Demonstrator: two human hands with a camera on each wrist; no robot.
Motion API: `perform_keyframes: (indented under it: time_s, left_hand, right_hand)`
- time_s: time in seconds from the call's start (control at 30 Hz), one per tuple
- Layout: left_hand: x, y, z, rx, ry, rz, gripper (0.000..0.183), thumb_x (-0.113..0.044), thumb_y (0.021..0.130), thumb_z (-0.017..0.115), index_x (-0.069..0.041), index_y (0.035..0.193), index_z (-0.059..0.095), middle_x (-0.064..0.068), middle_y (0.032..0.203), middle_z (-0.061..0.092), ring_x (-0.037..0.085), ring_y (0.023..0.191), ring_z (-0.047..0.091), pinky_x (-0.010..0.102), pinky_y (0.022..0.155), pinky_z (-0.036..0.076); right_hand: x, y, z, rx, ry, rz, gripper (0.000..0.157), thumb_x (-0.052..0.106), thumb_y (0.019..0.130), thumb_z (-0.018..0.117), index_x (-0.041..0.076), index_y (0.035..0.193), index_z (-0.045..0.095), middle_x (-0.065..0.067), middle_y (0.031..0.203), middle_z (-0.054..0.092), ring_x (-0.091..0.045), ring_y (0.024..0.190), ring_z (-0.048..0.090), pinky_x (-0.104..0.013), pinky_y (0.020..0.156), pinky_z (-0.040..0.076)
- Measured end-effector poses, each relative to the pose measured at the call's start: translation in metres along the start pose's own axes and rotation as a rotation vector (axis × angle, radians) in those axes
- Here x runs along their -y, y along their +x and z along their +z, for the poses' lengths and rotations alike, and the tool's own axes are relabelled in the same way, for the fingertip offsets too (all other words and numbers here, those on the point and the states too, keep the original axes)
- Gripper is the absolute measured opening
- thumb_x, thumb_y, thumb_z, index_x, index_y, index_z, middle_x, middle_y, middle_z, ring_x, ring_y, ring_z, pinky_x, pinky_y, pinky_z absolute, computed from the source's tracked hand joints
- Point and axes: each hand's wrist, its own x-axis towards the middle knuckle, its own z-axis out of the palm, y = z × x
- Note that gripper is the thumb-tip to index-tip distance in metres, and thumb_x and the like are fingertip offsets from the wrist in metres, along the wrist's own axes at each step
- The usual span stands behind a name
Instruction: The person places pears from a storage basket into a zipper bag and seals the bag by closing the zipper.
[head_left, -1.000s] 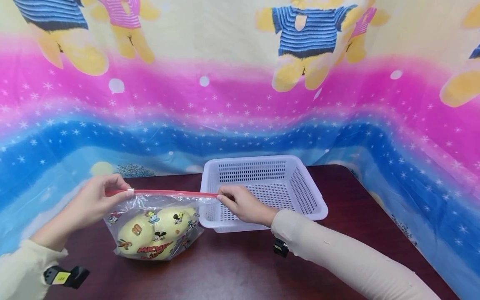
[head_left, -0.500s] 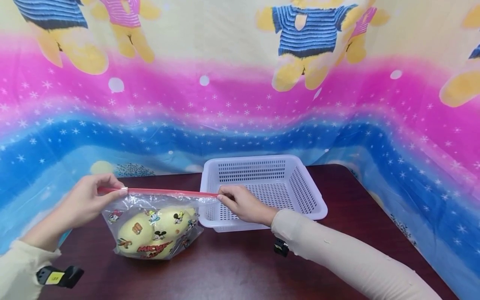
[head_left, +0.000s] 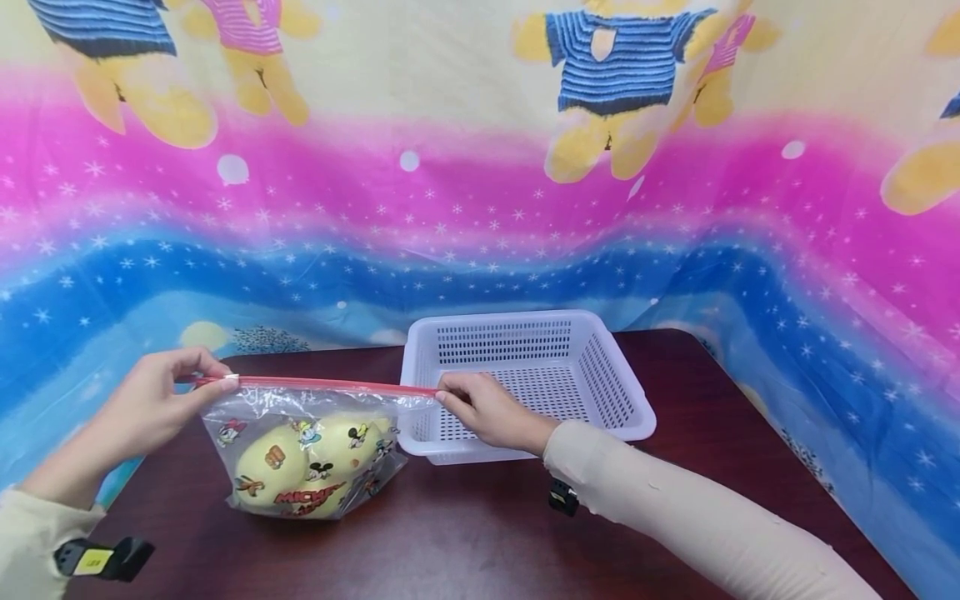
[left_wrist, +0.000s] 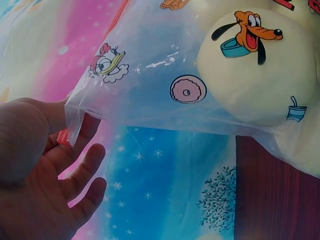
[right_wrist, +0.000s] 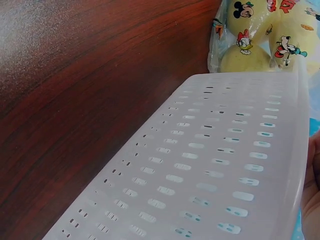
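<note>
A clear zip bag (head_left: 262, 404) with cartoon prints and a red zip strip (head_left: 330, 384) stands on the table at the left of the head view. Several pale yellow round things, fruit-like, fill its lower part (left_wrist: 255, 85). My left hand (head_left: 153, 404) pinches the strip's left end at a small white slider (head_left: 232, 380) between thumb and index finger. In the left wrist view its other fingers are loosely bent under the bag's corner. My right hand (head_left: 487, 408) pinches the strip's right end, which is stretched taut, over the basket's near left part.
A pale lilac plastic basket (head_left: 637, 425) with slotted walls stands right of the bag, and its side fills much of the right wrist view. Dark reddish-brown table (head_left: 465, 533) lies under both. A patterned cloth (head_left: 480, 192) hangs behind the table and along its sides.
My left hand has moved left along the red strip, and the white slider has moved with it. The right hand, the bag's body and the basket have stayed in place.
</note>
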Motion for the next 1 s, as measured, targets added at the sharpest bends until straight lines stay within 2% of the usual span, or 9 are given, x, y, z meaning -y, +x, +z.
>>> perform_keyframes:
  time_s: [0.07,0.17,0.27,0.43,0.67,0.77,0.8,0.83,1.0]
  left_hand:
    - [0.000,0.000,0.000,0.001,0.002,-0.005,0.007,-0.017,0.093,0.074,-0.012,0.090,0.070,0.014,0.102,0.073,0.045,0.102,0.065,0.037,0.073,0.051]
    - [0.001,-0.001,-0.001,0.000,0.003,-0.017,0.008,-0.018,0.093,0.073,-0.012,0.091,0.070,0.011,0.102,0.073,0.049,0.105,0.062,0.052,0.077,0.050]
    - [0.002,-0.002,-0.001,-0.007,0.005,-0.023,0.009,-0.020,0.093,0.074,-0.011,0.091,0.070,0.000,0.099,0.072,0.049,0.106,0.062,0.058,0.078,0.048]
    - [0.004,-0.002,-0.002,-0.017,-0.005,-0.025,0.010,-0.021,0.093,0.074,-0.012,0.090,0.070,-0.014,0.093,0.069,0.050,0.106,0.062,0.061,0.080,0.047]
    - [0.004,-0.004,-0.004,-0.021,0.003,-0.033,0.011,-0.024,0.095,0.071,-0.014,0.090,0.069,0.004,0.097,0.073,0.044,0.106,0.062,0.063,0.081,0.047]
    - [0.005,-0.005,-0.004,-0.019,0.003,-0.036,0.011,-0.023,0.096,0.070,-0.013,0.091,0.070,0.011,0.102,0.073,0.048,0.108,0.061,0.065,0.081,0.046]
    - [0.006,-0.005,-0.004,-0.020,0.006,-0.036,0.011,-0.023,0.096,0.070,-0.014,0.090,0.070,0.012,0.102,0.073,0.043,0.105,0.062,0.064,0.081,0.046]
    - [0.007,-0.006,-0.005,-0.020,0.008,-0.040,0.011,-0.024,0.096,0.070,-0.014,0.091,0.070,0.006,0.101,0.073,0.044,0.106,0.062,0.064,0.081,0.047]
    - [0.010,-0.006,-0.006,-0.023,0.010,-0.042,0.011,-0.026,0.096,0.071,-0.017,0.090,0.070,-0.003,0.098,0.072,0.043,0.106,0.062,0.061,0.079,0.047]
  right_hand:
    - [0.000,0.000,0.000,0.001,0.002,0.001,0.021,0.018,0.105,0.053,0.015,0.085,0.059,0.006,0.067,0.043,-0.004,0.059,0.040,-0.020,0.057,0.035]
    - [-0.001,-0.001,0.000,0.002,0.005,0.000,0.021,0.018,0.105,0.053,0.014,0.085,0.060,0.006,0.067,0.043,-0.004,0.059,0.040,-0.021,0.057,0.035]
    - [-0.001,-0.001,0.000,0.002,0.005,-0.004,0.021,0.018,0.105,0.053,0.014,0.085,0.060,0.006,0.067,0.043,-0.004,0.059,0.040,-0.021,0.057,0.035]
    - [-0.001,-0.001,-0.001,0.001,0.001,-0.001,0.021,0.018,0.105,0.053,0.015,0.085,0.060,0.006,0.067,0.043,-0.004,0.058,0.040,-0.021,0.057,0.035]
    - [-0.002,-0.002,-0.001,-0.002,-0.010,0.001,0.020,0.018,0.104,0.054,0.015,0.085,0.061,0.006,0.066,0.044,-0.004,0.059,0.041,-0.021,0.057,0.036]
    - [-0.002,-0.001,0.000,-0.001,-0.014,0.002,0.020,0.017,0.104,0.054,0.015,0.085,0.061,0.006,0.066,0.043,-0.004,0.059,0.040,-0.020,0.057,0.036]
    - [-0.002,-0.001,0.000,0.000,-0.014,0.002,0.020,0.017,0.104,0.054,0.015,0.085,0.061,0.007,0.066,0.043,-0.004,0.059,0.040,-0.020,0.057,0.035]
    - [-0.003,-0.001,0.000,0.000,-0.013,0.002,0.020,0.017,0.104,0.054,0.015,0.085,0.061,0.007,0.066,0.043,-0.004,0.059,0.040,-0.020,0.057,0.035]
    - [-0.002,-0.002,0.000,0.002,-0.007,-0.001,0.020,0.017,0.104,0.054,0.014,0.085,0.061,0.006,0.067,0.043,-0.004,0.059,0.040,-0.020,0.057,0.035]
